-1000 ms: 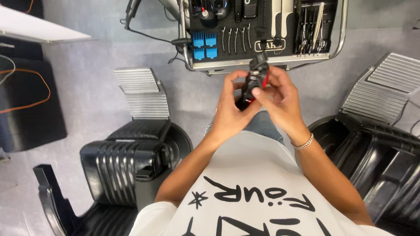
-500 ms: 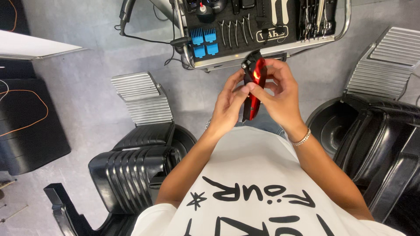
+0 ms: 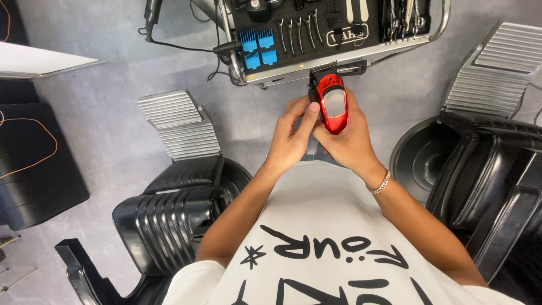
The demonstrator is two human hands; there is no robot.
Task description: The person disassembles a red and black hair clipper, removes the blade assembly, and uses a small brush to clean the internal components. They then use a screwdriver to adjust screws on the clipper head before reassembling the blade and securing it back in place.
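I hold a red hair clipper (image 3: 332,103) with a black blade head in front of my chest. My right hand (image 3: 351,141) wraps the clipper's body from the right and below. My left hand (image 3: 291,138) lies against its left side, thumb pressed near the blade end. The clipper's top face points up at the camera, blade end away from me, just short of a tool tray (image 3: 350,53).
The metal-rimmed tray holds blue comb guards (image 3: 258,46), clips, scissors and other tools on a black mat. Black barber chairs stand at left (image 3: 169,220) and right (image 3: 480,175), each with a ribbed metal footrest (image 3: 180,124). A cable (image 3: 186,48) runs across the grey floor.
The clipper has been turned from side-on to lying flat with its red top facing up. Both hands shifted slightly down and stay around it.
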